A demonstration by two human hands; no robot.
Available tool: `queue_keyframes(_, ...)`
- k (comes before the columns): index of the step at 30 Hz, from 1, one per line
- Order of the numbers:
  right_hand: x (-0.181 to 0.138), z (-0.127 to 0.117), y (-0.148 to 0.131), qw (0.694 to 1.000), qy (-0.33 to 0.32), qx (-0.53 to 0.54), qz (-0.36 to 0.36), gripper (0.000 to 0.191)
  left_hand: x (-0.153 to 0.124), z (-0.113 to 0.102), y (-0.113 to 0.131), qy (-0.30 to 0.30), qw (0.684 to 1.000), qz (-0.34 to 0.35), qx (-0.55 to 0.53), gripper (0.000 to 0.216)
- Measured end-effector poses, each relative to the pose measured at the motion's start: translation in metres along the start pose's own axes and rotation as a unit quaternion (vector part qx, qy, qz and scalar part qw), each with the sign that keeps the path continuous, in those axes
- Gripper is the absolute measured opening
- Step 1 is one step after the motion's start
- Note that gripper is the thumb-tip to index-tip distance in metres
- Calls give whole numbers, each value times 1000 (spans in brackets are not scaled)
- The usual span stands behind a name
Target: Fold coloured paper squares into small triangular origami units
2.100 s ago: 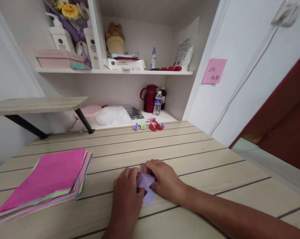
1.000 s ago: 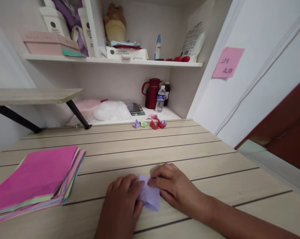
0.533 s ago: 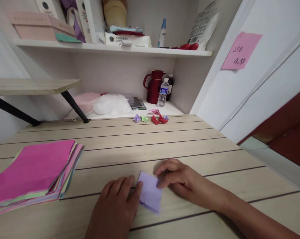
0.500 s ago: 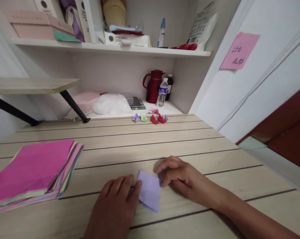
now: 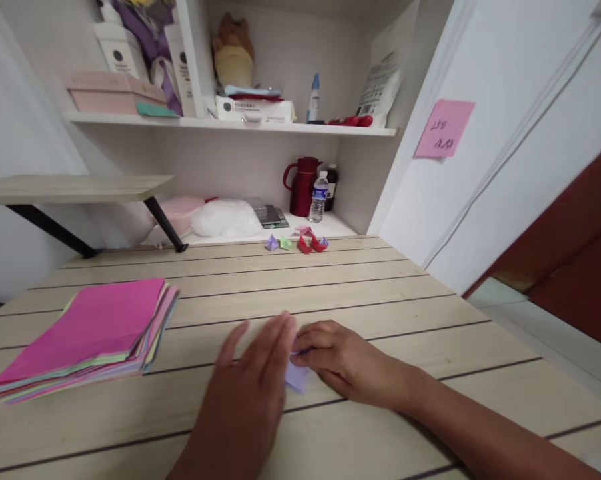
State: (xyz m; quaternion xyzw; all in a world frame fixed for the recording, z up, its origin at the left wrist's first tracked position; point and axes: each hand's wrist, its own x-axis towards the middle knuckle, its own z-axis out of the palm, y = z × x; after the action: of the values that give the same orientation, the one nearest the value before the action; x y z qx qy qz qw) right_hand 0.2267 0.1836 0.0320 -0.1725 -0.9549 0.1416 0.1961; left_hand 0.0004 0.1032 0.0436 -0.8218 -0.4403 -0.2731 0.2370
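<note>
A small folded sheet of purple origami paper (image 5: 295,378) lies on the wooden table, largely covered by the hands. My right hand (image 5: 348,363) has its fingers closed together on the paper's upper right part. Over the paper's left side is my left hand (image 5: 253,383), slightly blurred, with its fingers stretched out and one finger spread away from the others. Whether it touches the paper cannot be made out.
A stack of coloured paper (image 5: 95,327), pink on top, lies at the left. Along the table's back edge stand small folded paper pieces, including a purple one (image 5: 271,243) and a red one (image 5: 304,245). Behind are a red jug (image 5: 303,187) and a water bottle (image 5: 319,198).
My left hand has lifted from the paper's left edge and moved up and right over it. My right hand has shifted left and closed on the paper. The camera view has tilted up.
</note>
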Motion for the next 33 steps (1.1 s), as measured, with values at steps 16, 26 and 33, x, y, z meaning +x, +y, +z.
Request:
queue_keyframes(16,-62,4,-85,993,-28,21,111,50,-81,-25,47,-103,980,-98,-141,60)
queue_keyframes(26,-42,5,-74,989,12,58,133,25,-80,-17,48,-85,979,-127,-138,40)
queue_keyframes(33,-32,8,-67,984,25,101,146,13,-71,-18,54,-39,981,-147,-122,30)
